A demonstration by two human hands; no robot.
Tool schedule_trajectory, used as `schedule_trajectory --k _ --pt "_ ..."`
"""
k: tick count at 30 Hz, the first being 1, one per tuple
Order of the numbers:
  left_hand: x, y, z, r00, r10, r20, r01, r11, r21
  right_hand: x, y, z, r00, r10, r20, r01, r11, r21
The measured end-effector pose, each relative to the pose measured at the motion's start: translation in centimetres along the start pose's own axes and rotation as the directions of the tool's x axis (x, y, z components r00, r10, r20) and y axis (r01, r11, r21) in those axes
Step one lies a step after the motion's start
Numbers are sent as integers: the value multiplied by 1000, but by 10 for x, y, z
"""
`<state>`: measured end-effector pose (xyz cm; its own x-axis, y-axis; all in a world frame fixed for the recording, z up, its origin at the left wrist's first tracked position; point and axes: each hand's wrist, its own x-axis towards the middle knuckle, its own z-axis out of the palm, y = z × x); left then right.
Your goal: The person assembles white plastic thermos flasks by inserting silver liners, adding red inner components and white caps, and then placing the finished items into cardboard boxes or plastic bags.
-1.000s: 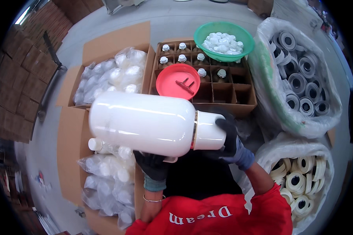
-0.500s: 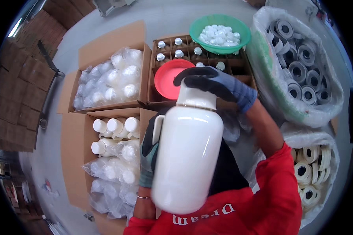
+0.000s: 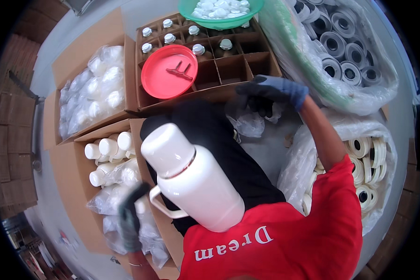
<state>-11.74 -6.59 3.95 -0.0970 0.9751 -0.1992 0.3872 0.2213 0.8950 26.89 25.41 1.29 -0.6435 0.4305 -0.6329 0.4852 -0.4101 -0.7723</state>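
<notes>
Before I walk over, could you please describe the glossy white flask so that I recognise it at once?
Start from the red printed shirt. Next to it, over the black trousers, the glossy white handled flask sits tilted, its cap toward upper left. Unlike the white-capped bottles in the brown cardboard box to its left, it lies outside and looks far larger.

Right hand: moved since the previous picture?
Yes: the right hand has left the white flask, moving right and nearer the body, judged against the divided carton.
</notes>
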Motion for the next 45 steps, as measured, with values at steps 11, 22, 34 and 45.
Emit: schedule_trajectory --k 11,22,34,45 --pt "194 62 45 817 484 312 -245 782 -573 229 364 2 794 488 -363 -139 726 673" --pt "260 61 67 950 80 303 -21 981 -194 152 200 70 735 -142 -663 353 915 196" --pt "329 43 143 927 149 344 -178 983 54 54 49 55 648 -493 -580 554 -216 804" --pt "202 -13 32 939 78 -335 -70 997 38 1 37 83 601 -544 -585 563 808 -173"
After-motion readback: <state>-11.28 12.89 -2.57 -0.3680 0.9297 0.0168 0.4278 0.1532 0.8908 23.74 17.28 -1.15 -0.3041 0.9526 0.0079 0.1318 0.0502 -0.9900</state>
